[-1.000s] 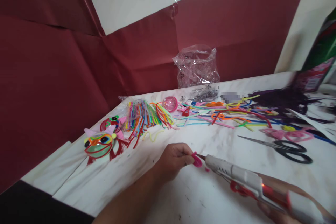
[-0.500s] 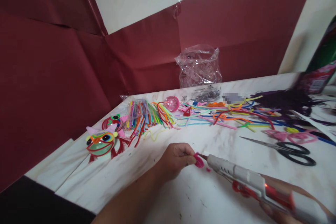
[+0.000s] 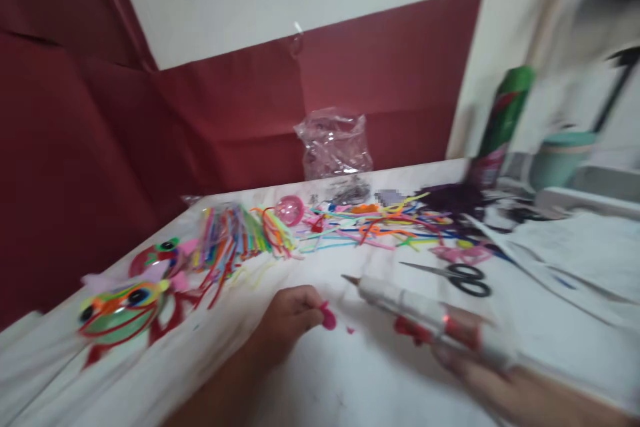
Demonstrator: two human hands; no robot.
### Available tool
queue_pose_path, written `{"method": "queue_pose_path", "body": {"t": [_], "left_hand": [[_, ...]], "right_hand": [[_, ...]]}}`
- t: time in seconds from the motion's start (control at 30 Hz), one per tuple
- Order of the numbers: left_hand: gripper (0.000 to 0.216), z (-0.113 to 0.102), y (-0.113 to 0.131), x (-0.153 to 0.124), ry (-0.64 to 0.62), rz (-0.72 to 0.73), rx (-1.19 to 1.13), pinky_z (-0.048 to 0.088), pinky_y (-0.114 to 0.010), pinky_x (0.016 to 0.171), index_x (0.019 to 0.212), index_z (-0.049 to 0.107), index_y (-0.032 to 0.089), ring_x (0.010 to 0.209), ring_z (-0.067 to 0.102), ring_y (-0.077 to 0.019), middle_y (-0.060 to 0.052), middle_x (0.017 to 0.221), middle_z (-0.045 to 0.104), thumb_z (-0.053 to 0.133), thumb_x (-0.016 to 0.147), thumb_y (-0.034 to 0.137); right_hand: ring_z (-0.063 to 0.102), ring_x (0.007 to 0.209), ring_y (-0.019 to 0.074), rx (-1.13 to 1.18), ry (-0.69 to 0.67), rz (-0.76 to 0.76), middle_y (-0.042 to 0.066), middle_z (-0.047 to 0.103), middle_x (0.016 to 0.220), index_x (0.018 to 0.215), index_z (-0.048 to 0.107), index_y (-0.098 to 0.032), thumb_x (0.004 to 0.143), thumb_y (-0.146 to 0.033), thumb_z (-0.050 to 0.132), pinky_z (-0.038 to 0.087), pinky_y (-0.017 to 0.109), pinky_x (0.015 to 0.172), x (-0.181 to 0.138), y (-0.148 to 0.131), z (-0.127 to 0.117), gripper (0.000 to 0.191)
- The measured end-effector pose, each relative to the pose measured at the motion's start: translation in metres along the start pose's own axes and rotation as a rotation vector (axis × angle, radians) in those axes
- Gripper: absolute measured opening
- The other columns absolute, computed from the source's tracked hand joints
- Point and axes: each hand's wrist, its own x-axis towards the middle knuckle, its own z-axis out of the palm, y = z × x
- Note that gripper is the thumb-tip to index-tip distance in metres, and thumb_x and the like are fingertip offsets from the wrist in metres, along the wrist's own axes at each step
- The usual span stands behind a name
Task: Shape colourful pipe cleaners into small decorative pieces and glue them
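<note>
Between the thumb and fingers of my left hand [image 3: 293,313] is a small magenta coiled piece [image 3: 329,317], perhaps made of pipe cleaner. My right hand [image 3: 480,363] is wrapped around a white hot glue gun [image 3: 390,295] with a red trigger and a glowing red light. The gun's nozzle points left, above and to the right of the magenta piece, apart from it. On the white table below lies a tiny magenta scrap [image 3: 351,330]. Black-handled scissors [image 3: 465,278] rest beyond the glue gun.
Two colourful lion-like heads [image 3: 123,320] with tassels stand at the left. Bundled pipe cleaners [image 3: 235,233], a clear pink-rimmed dome [image 3: 289,211] and loose pipe cleaners [image 3: 370,230] stretch along the back. A green spray can [image 3: 503,127] and a teal-lidded container [image 3: 563,160] stand at the right.
The glue gun's nozzle has come away from the magenta piece, leaving a gap. My view has swung right, bringing the spray can and container into sight.
</note>
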Motion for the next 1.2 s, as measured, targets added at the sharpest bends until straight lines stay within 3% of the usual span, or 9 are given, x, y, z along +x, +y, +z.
{"method": "queue_pose_path", "body": {"t": [0.07, 0.2, 0.4, 0.57, 0.8, 0.93, 1.07, 1.1, 1.2], "left_hand": [[0.021, -0.004, -0.003, 0.003, -0.016, -0.001, 0.066, 0.034, -0.024, 0.059, 0.059, 0.063, 0.012, 0.06, 0.048, -0.0136, -0.003, 0.057, 0.056, 0.066, 0.065, 0.032], [0.028, -0.007, -0.006, 0.008, 0.023, 0.042, 0.051, 0.033, -0.024, 0.056, 0.055, 0.061, 0.014, 0.059, 0.045, -0.0133, -0.002, 0.056, 0.053, 0.066, 0.062, 0.04], [0.027, -0.005, -0.001, 0.005, 0.037, 0.009, 0.083, 0.033, -0.024, 0.055, 0.054, 0.06, 0.015, 0.06, 0.045, -0.0143, -0.001, 0.056, 0.052, 0.065, 0.06, 0.041], [0.025, -0.002, -0.001, 0.004, 0.052, 0.019, 0.076, 0.032, -0.023, 0.054, 0.053, 0.059, 0.015, 0.059, 0.043, -0.0136, -0.001, 0.055, 0.051, 0.065, 0.06, 0.038], [0.024, -0.002, 0.0, 0.004, 0.035, 0.053, 0.05, 0.032, -0.024, 0.055, 0.054, 0.06, 0.014, 0.059, 0.044, -0.0133, -0.001, 0.057, 0.051, 0.063, 0.063, 0.037], [0.015, -0.003, 0.005, 0.001, 0.016, 0.04, 0.068, 0.034, -0.024, 0.059, 0.055, 0.06, 0.014, 0.062, 0.048, -0.0144, -0.001, 0.058, 0.056, 0.062, 0.064, 0.027], [0.01, 0.004, 0.008, -0.006, -0.012, 0.006, 0.018, 0.036, -0.024, 0.059, 0.061, 0.063, 0.012, 0.061, 0.051, -0.0134, -0.003, 0.058, 0.058, 0.062, 0.066, 0.021], [0.009, 0.006, 0.008, -0.007, -0.025, -0.005, -0.029, 0.036, -0.024, 0.059, 0.062, 0.063, 0.011, 0.059, 0.051, -0.0131, -0.003, 0.059, 0.059, 0.064, 0.064, 0.02], [0.011, 0.009, 0.005, -0.008, -0.045, 0.003, -0.132, 0.037, -0.023, 0.058, 0.061, 0.062, 0.011, 0.059, 0.053, -0.0125, -0.005, 0.063, 0.063, 0.067, 0.064, 0.02]], "right_hand": [[0.06, 0.096, 0.028, -0.086, -0.024, -0.104, -0.001, 0.065, 0.106, 0.1, 0.062, -0.041, 0.072, -0.035, 0.048, 0.051, 0.037, 0.079, 0.014, -0.024, -0.012, 0.032], [0.064, 0.079, 0.0232, -0.336, 0.059, 0.119, 0.007, 0.065, 0.101, 0.098, 0.061, -0.025, 0.071, -0.023, 0.047, 0.048, 0.028, 0.061, 0.042, -0.032, -0.039, 0.03], [0.061, 0.081, 0.0213, -0.618, 0.15, 0.354, 0.01, 0.063, 0.091, 0.095, 0.054, -0.016, 0.081, -0.024, 0.04, 0.04, 0.026, 0.063, 0.044, 0.04, -0.091, 0.021], [0.061, 0.075, 0.0254, -0.663, 0.119, 0.537, 0.015, 0.062, 0.088, 0.081, 0.057, -0.013, 0.077, -0.03, 0.047, 0.037, 0.028, 0.054, 0.031, 0.098, -0.106, 0.02], [0.06, 0.082, 0.0281, -0.633, 0.084, 0.517, 0.013, 0.066, 0.083, 0.085, 0.063, -0.015, 0.069, -0.036, 0.056, 0.041, 0.03, 0.061, 0.029, 0.116, -0.114, 0.027], [0.056, 0.091, 0.0311, -0.623, 0.178, 0.451, 0.016, 0.066, 0.091, 0.094, 0.063, -0.014, 0.072, -0.032, 0.054, 0.042, 0.033, 0.069, 0.03, 0.09, -0.119, 0.03], [0.06, 0.076, 0.0224, -0.356, 0.312, 0.25, 0.011, 0.065, 0.091, 0.088, 0.061, -0.019, 0.08, -0.033, 0.042, 0.042, 0.029, 0.066, 0.043, 0.023, -0.094, 0.024], [0.059, 0.072, 0.0216, -0.201, 0.303, 0.15, 0.009, 0.066, 0.084, 0.081, 0.061, -0.02, 0.078, -0.037, 0.045, 0.042, 0.029, 0.064, 0.047, 0.002, -0.082, 0.023], [0.058, 0.071, 0.0185, 0.244, 0.058, -0.091, 0.005, 0.064, 0.076, 0.074, 0.06, -0.02, 0.078, -0.042, 0.048, 0.043, 0.028, 0.066, 0.055, -0.056, -0.043, 0.026]]}}
